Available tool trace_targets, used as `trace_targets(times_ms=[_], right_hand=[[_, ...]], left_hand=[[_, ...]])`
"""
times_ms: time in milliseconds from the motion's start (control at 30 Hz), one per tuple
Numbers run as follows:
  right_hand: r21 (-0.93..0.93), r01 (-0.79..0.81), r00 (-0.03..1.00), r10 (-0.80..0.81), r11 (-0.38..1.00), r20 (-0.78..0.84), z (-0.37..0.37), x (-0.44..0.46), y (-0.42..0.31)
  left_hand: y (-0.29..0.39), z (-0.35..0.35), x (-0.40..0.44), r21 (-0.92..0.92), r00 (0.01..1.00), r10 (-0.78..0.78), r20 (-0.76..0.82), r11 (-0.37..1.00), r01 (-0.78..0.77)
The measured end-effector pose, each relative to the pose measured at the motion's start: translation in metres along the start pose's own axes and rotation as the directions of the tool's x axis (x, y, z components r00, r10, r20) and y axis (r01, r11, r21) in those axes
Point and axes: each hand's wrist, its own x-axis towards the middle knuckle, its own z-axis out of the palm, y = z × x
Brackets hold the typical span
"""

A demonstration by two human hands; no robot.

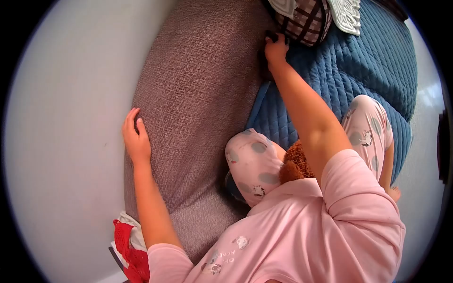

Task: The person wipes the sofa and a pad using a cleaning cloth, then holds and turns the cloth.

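Observation:
My left hand (137, 137) rests with its fingers stretched out on the top edge of the brown woven sofa back (198, 85), beside the pale wall. Nothing shows in it. My right arm reaches far forward. At its end, my right hand (276, 49) is closed around a small black thing (272, 36) whose kind I cannot make out. This hand is where the sofa back meets the blue quilted cover (325, 70), just below a brown-and-white checked, padded item (306, 23). A dark patch lies under the wrist, its shape unclear.
A curly reddish-brown plush item (296, 162) sits in my lap between my bent legs. White textured fabric (347, 16) lies by the checked item. Red knitted cloth (127, 245) and white cloth hang behind the sofa at lower left. The wall (71, 132) runs along the sofa back.

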Motion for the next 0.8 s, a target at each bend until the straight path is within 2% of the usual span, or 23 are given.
trace_targets(times_ms=[33, 67, 100, 167, 200, 233, 267, 300, 333, 367, 467, 500, 567, 700, 800], right_hand=[[0.11, -0.224, 0.974, 0.225, 0.968, 0.004, -0.003, -0.002, -0.011], [-0.011, -0.151, 0.989, 0.151, 0.988, -0.003, 0.002, -0.006, -0.004], [-0.008, -0.139, 0.99, 0.139, 0.99, -0.001, 0.0, -0.009, 0.002], [0.341, -0.122, 0.953, 0.013, 0.932, 0.303, -0.017, -0.028, 0.009], [0.502, -0.339, 0.896, 0.11, 0.795, 0.43, -0.035, -0.049, -0.011], [0.593, -0.544, 0.805, 0.171, 0.593, 0.567, -0.056, -0.07, -0.032], [0.587, -0.541, 0.804, 0.166, 0.602, 0.57, -0.064, -0.081, -0.031], [0.582, -0.718, 0.659, 0.104, 0.383, 0.745, -0.071, -0.087, -0.03], [0.492, -0.857, 0.497, -0.011, 0.156, 0.868, -0.08, -0.093, -0.032], [0.493, -0.853, 0.498, -0.015, 0.171, 0.867, -0.086, -0.102, -0.035], [0.375, -0.925, 0.315, -0.431, 0.061, 0.846, -0.081, -0.113, -0.051], [0.37, -0.926, 0.302, -0.437, 0.078, 0.847, -0.081, -0.118, -0.062], [0.382, -0.924, 0.35, -0.408, -0.002, 0.843, -0.084, -0.13, -0.081], [0.437, -0.887, 0.351, -0.402, 0.146, 0.846, -0.084, -0.138, -0.097], [0.431, -0.871, 0.298, -0.445, 0.234, 0.844, -0.079, -0.143, -0.111]], left_hand=[[0.0, -0.001, -0.001, 0.002, 1.0, -0.003, -0.007, 1.0, 0.003], [0.0, 0.0, -0.002, 0.0, 1.0, -0.012, -0.002, 1.0, 0.012], [0.002, 0.0, -0.001, -0.003, 1.0, -0.021, -0.001, 1.0, 0.021], [-0.001, 0.0, 0.0, -0.004, 1.0, -0.013, -0.017, 1.0, 0.013], [-0.002, 0.0, -0.001, 0.0, 1.0, -0.006, -0.013, 1.0, 0.006], [-0.001, -0.001, -0.002, -0.004, 1.0, -0.016, -0.022, 1.0, 0.016], [0.001, -0.002, -0.003, -0.005, 0.999, -0.027, -0.025, 1.0, 0.027], [0.004, -0.001, -0.003, -0.01, 0.999, -0.035, -0.027, 0.999, 0.035], [0.004, 0.0, -0.004, -0.02, 0.999, -0.04, -0.032, 0.999, 0.04], [0.004, -0.001, -0.004, -0.011, 0.999, -0.034, -0.032, 0.999, 0.033], [0.007, -0.002, -0.003, -0.004, 0.998, -0.031, -0.055, 1.0, 0.031], [0.007, -0.002, -0.004, 0.003, 0.998, -0.033, -0.053, 0.999, 0.033], [0.002, 0.0, -0.004, 0.0, 0.997, -0.037, -0.061, 0.999, 0.037], [0.001, -0.001, -0.003, -0.004, 0.998, -0.032, -0.059, 0.999, 0.031], [0.002, -0.002, -0.004, -0.021, 0.997, -0.03, -0.073, 0.999, 0.028]])
